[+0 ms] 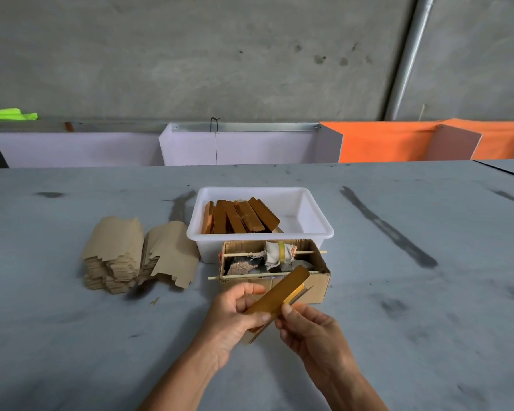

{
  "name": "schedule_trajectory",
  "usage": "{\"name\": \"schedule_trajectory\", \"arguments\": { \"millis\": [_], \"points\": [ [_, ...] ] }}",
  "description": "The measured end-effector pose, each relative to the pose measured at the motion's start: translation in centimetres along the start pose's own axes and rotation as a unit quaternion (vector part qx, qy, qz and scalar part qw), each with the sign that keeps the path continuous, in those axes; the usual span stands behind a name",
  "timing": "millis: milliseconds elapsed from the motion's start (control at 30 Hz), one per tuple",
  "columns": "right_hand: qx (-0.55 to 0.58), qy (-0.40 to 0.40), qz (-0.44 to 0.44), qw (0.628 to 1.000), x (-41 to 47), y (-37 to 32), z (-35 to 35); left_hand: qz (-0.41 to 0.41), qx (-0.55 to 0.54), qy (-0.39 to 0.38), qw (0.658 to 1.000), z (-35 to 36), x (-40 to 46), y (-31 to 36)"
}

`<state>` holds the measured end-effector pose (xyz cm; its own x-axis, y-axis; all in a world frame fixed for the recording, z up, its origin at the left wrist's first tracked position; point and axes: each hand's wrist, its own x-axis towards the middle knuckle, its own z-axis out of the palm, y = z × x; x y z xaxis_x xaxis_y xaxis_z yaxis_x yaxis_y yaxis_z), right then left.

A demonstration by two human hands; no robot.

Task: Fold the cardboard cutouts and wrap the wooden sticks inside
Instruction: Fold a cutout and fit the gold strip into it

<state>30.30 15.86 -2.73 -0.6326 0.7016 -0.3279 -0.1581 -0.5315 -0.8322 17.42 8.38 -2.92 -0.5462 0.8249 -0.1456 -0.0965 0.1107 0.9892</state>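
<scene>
1. Both hands are low in the middle of the frame, sharing one long, narrow golden-brown folded cardboard wrap [275, 295]. Its long axis runs diagonally, from the lower left near the palms up toward the upper right.
2. The left hand [235, 315] has its fingers curled round the lower end of the wrap, thumb on top.
3. The right hand [309, 327] pinches the edge near the middle, where thin wooden sticks [301, 293] poke out. So the right is nearer the open side, I'd guess for tucking.
4. The white plastic tub [315, 232] with finished brown wraps [238, 216] sits straight above the hands.
5. The stack of flat tan cardboard cutouts [125, 256] lies left of centre, nearer the left hand.
</scene>
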Motion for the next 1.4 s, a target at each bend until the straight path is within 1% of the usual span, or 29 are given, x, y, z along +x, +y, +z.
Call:
{"name": "schedule_trajectory", "arguments": {
  "millis": [67, 133, 300, 467, 600, 667, 833, 867, 933, 1000, 1067, 1133, 1267, 1400],
  "points": [
    [0.033, -0.015, 0.009, 0.999, 0.1, 0.2, -0.1, -0.003, 0.002, 0.006, 1.0, 0.0, 0.1, 0.1],
    [0.052, -0.014, 0.014, 0.998, 0.4, 0.5, -0.3, 0.0, 0.008, 0.004, 1.0, 0.0, 0.1, 0.1],
    [-0.013, 0.006, -0.004, 1.0, 0.5, 0.7, -0.3, 0.008, 0.044, -0.004, 0.999, 0.1, -0.1, -0.1],
    [-0.025, 0.039, -0.021, 0.999, 0.6, 0.7, -0.1, 0.013, 0.039, 0.012, 0.999, 0.5, -0.2, 0.0],
    [-0.023, 0.066, -0.003, 0.998, 0.5, 0.7, -0.1, -0.007, 0.066, 0.009, 0.998, 0.9, -0.3, -0.1],
    [-0.031, 0.074, 0.005, 0.997, 0.4, 0.6, -0.3, -0.019, 0.073, 0.002, 0.997, 0.7, -0.2, 0.0],
    [-0.053, 0.096, -0.005, 0.994, 0.3, -0.5, -1.0, -0.028, 0.094, -0.034, 0.995, -0.3, -0.1, 0.9],
    [-0.053, 0.1, -0.006, 0.994, 0.3, -0.5, -1.0, -0.026, 0.084, -0.022, 0.996, -0.4, 0.0, 1.0],
    [-0.041, 0.116, -0.008, 0.992, 0.3, -0.6, -1.0, -0.022, 0.034, 0.036, 0.999, -0.4, 0.1, 1.2],
    [-0.013, 0.138, -0.01, 0.99, 0.4, -0.5, -1.0, -0.037, -0.075, 0.085, 0.993, -0.2, 0.0, 0.9],
    [0.016, 0.155, -0.013, 0.988, 0.3, -0.3, -0.7, -0.056, -0.163, 0.086, 0.981, 0.5, -0.5, 0.3],
    [0.033, 0.157, -0.014, 0.987, 0.2, -0.1, -0.2, -0.059, -0.187, 0.082, 0.977, 1.4, -1.0, -0.4],
    [0.035, 0.141, -0.001, 0.989, -0.2, 0.2, 0.9, -0.063, -0.233, 0.122, 0.963, 2.4, -0.9, -1.0],
    [0.006, 0.133, 0.003, 0.991, -0.2, -0.4, 1.4, -0.044, -0.245, 0.114, 0.962, 2.1, -0.4, -0.6]
  ]
}}
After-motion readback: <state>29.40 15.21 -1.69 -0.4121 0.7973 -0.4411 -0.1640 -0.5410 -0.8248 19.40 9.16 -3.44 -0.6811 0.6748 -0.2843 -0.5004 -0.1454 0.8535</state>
